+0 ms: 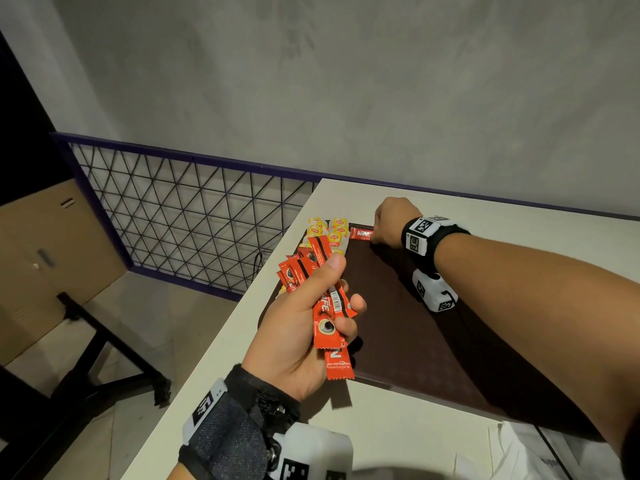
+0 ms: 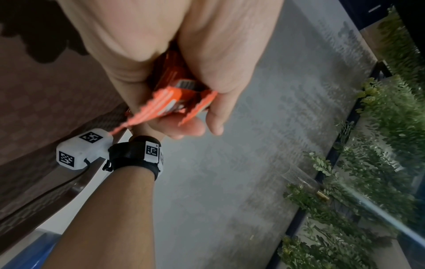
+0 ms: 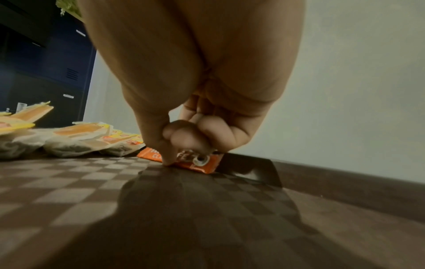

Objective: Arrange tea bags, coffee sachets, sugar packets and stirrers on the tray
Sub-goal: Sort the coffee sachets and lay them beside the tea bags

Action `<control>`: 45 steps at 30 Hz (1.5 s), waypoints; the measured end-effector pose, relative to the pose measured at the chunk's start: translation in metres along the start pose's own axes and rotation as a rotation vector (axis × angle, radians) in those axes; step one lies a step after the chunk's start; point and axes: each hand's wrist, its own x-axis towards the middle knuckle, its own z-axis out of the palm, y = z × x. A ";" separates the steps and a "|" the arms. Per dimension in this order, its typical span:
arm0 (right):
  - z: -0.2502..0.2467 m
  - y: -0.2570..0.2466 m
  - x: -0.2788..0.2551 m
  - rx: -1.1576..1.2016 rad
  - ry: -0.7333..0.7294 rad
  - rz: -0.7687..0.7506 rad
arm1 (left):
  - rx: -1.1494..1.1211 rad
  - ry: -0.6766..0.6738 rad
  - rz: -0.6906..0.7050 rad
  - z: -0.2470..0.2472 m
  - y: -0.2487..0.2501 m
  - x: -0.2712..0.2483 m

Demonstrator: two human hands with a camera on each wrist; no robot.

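Note:
A dark brown checkered tray (image 1: 398,327) lies on the white table (image 1: 221,368). My left hand (image 1: 304,327) hovers over the tray's left edge and grips a bundle of red coffee sachets (image 1: 329,306), whose serrated ends show in the left wrist view as coffee sachets (image 2: 174,102). At the tray's far corner my right hand (image 1: 389,225) pinches one red coffee sachet (image 1: 360,233) down flat on the tray; in the right wrist view the sachet (image 3: 195,162) lies under thumb and curled fingers. Yellow-tagged tea bags (image 1: 329,230) lie in rows just left of it, seen again as tea bags (image 3: 76,138).
A grey wall (image 1: 346,81) runs behind the table. A purple-framed wire mesh panel (image 1: 180,216) stands past the table's left edge, with a brown cabinet (image 1: 41,258) and floor below. White paper (image 1: 519,452) lies at the near right corner.

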 end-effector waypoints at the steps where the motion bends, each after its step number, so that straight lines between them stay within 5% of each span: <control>1: 0.001 0.000 0.000 -0.002 0.002 0.005 | 0.002 -0.003 0.000 0.000 0.000 0.000; 26: -0.021 0.004 -0.024 0.104 -0.044 -0.041 | 0.021 0.048 -0.051 0.005 -0.001 -0.004; 31: -0.066 -0.008 -0.060 0.357 -0.052 -0.118 | 0.061 0.073 -0.056 0.011 -0.001 -0.007; 38: -0.126 -0.033 -0.148 0.619 -0.268 -0.395 | 0.156 0.049 -0.033 0.017 -0.004 -0.014; 45: -0.123 -0.012 -0.183 0.637 -0.326 -0.380 | 0.236 -0.019 0.007 0.020 -0.012 -0.016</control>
